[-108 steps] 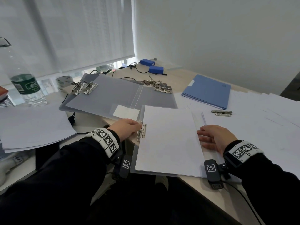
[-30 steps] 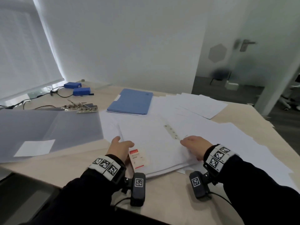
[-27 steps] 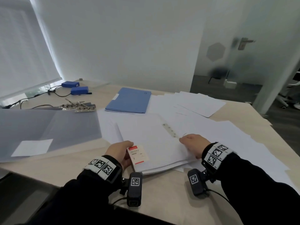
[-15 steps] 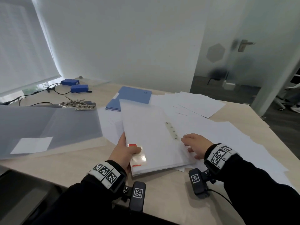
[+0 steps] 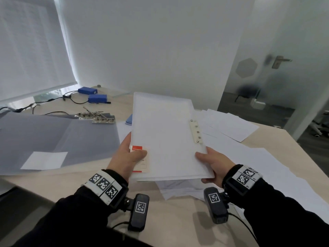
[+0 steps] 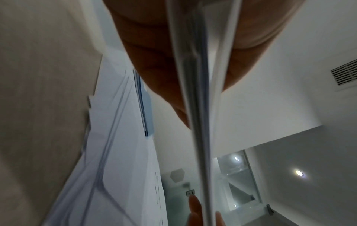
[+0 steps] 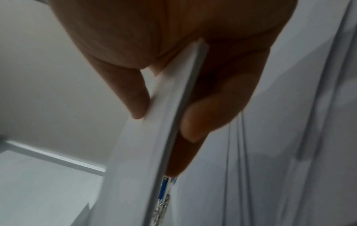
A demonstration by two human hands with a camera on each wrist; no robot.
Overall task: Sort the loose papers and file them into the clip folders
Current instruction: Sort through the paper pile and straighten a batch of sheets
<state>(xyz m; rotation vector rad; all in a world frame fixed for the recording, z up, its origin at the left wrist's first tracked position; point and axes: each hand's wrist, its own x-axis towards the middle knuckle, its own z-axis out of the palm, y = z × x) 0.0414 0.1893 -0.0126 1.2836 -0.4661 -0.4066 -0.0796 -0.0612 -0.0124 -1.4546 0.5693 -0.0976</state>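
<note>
Above the bench (image 5: pixel 178 216), at centre, we hold the closed white clip folder (image 5: pixel 165 139) tilted up. Our left hand (image 5: pixel 127 157) pinches its near-left edge, thumb on the red label (image 5: pixel 138 148); our right hand (image 5: pixel 212 163) grips the near-right corner. Loose papers (image 5: pixel 249 157) lie at three o'clock, an open grey folder (image 5: pixel 53 138) at nine.

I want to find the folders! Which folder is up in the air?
The white folder, held off the desk by both hands; the grey folder lies open, the blue folder flat.
</note>
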